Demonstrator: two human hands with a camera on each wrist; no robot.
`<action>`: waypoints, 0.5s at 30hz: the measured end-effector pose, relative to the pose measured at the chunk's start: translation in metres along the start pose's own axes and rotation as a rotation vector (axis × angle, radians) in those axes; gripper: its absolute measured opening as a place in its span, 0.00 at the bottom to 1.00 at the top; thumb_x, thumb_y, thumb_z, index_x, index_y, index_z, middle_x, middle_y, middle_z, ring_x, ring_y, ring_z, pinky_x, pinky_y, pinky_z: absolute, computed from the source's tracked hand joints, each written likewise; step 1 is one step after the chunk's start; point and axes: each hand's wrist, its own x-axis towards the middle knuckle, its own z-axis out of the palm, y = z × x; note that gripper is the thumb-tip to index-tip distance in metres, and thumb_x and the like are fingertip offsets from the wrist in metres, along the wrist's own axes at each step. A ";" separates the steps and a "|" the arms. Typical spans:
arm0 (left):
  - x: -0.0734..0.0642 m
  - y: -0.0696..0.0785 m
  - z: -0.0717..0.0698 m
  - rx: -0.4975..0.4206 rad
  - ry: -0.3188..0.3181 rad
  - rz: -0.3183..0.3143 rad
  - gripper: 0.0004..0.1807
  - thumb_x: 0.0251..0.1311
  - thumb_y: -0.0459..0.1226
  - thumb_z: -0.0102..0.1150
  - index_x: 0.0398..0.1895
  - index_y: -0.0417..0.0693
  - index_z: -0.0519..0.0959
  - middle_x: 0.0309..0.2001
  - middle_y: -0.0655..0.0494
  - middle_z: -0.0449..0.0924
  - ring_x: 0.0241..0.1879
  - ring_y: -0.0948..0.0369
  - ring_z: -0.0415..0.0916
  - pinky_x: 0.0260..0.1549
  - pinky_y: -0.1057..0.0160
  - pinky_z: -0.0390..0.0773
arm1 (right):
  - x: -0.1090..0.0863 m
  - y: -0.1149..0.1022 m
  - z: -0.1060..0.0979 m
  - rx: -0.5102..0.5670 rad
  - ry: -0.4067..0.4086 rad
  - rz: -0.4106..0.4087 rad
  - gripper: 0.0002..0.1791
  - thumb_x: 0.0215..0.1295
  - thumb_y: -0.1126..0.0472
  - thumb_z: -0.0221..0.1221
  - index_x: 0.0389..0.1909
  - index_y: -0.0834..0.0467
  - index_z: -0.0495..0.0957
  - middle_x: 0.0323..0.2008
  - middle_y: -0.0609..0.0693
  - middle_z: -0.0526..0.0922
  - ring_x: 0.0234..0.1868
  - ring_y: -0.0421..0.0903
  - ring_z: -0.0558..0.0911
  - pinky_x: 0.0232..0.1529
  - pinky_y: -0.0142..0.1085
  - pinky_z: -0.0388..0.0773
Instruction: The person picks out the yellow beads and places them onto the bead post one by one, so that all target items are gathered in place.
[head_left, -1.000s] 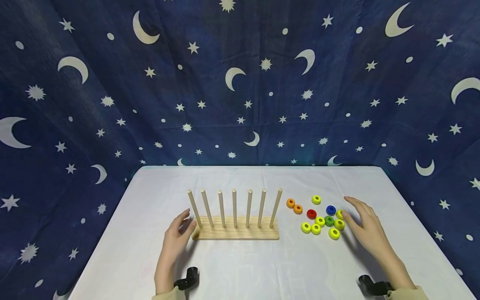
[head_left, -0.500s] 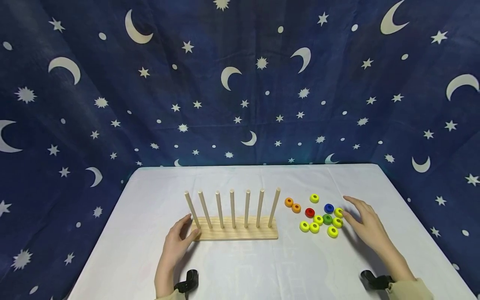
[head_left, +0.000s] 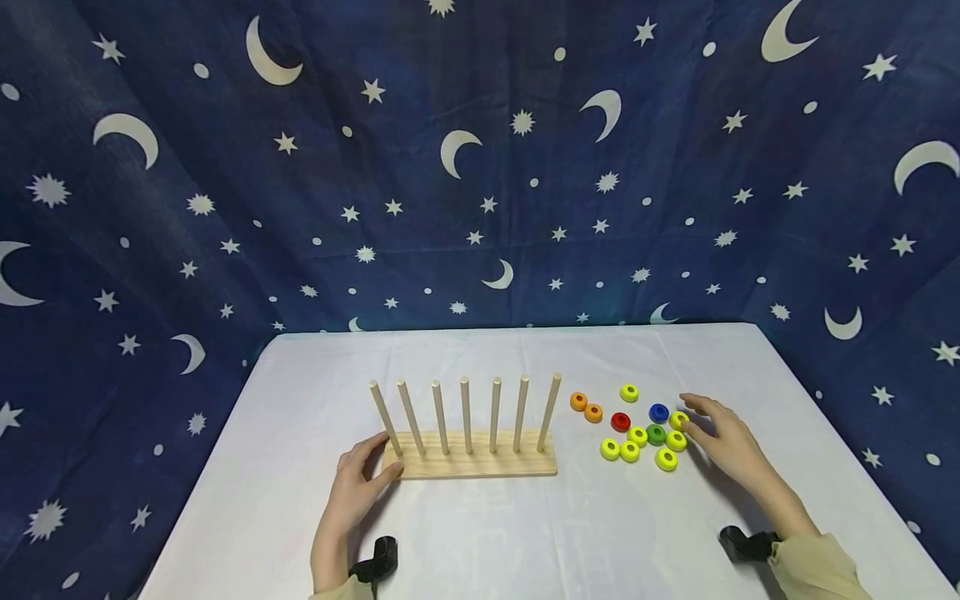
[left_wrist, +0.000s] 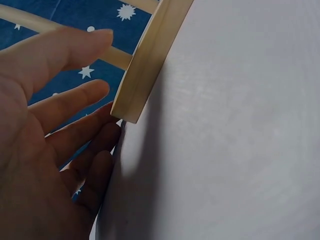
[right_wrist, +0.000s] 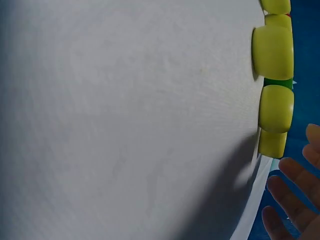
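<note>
A wooden peg rack (head_left: pixel 480 467) with a row of upright pegs stands at the middle of the table. My left hand (head_left: pixel 356 482) is at its left end, thumb by the front corner and fingers towards the back. In the left wrist view the fingers (left_wrist: pixel 75 100) are spread and loosely bent around the base's end; whether they touch it I cannot tell. Several yellow beads (head_left: pixel 666 459), two orange beads (head_left: pixel 578 402), a red bead (head_left: pixel 620 422), a blue bead (head_left: pixel 658 414) and a green bead (head_left: pixel 656 434) lie to the right. Beside the rightmost beads, my right hand (head_left: pixel 729 443) holds nothing.
A white cloth covers the table (head_left: pixel 480 542). Behind it hangs a dark blue curtain (head_left: pixel 405 167) with moons and stars. Each wrist carries a black camera mount (head_left: pixel 375 560).
My left hand has come in a little closer around the rack's left end. The right hand has shifted slightly towards the beads. The head view has tilted and shifted slightly.
</note>
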 end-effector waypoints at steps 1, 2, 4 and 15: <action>0.000 0.000 0.000 -0.001 -0.007 0.005 0.32 0.56 0.42 0.66 0.65 0.46 0.70 0.65 0.44 0.70 0.62 0.48 0.61 0.63 0.41 0.65 | 0.001 0.001 0.000 -0.002 -0.007 0.000 0.28 0.69 0.58 0.54 0.66 0.65 0.63 0.60 0.70 0.71 0.60 0.69 0.68 0.55 0.67 0.63; 0.000 0.000 -0.001 -0.002 -0.014 0.009 0.31 0.56 0.41 0.66 0.64 0.46 0.71 0.65 0.44 0.69 0.62 0.49 0.61 0.63 0.41 0.65 | 0.002 0.002 0.001 -0.004 -0.013 0.000 0.28 0.68 0.59 0.54 0.66 0.65 0.63 0.59 0.70 0.71 0.59 0.69 0.69 0.55 0.66 0.64; -0.001 -0.001 -0.001 -0.001 -0.024 0.010 0.31 0.56 0.40 0.66 0.64 0.46 0.71 0.66 0.45 0.69 0.62 0.49 0.60 0.63 0.42 0.66 | 0.005 0.004 0.002 -0.010 -0.024 -0.002 0.28 0.67 0.61 0.55 0.65 0.65 0.64 0.58 0.70 0.73 0.58 0.68 0.71 0.55 0.65 0.66; 0.001 -0.003 0.000 0.014 -0.029 0.002 0.31 0.54 0.36 0.66 0.64 0.46 0.71 0.66 0.46 0.67 0.65 0.48 0.57 0.64 0.41 0.61 | 0.010 0.006 0.005 -0.041 -0.058 0.017 0.25 0.61 0.68 0.55 0.61 0.66 0.69 0.51 0.69 0.78 0.48 0.62 0.77 0.41 0.48 0.75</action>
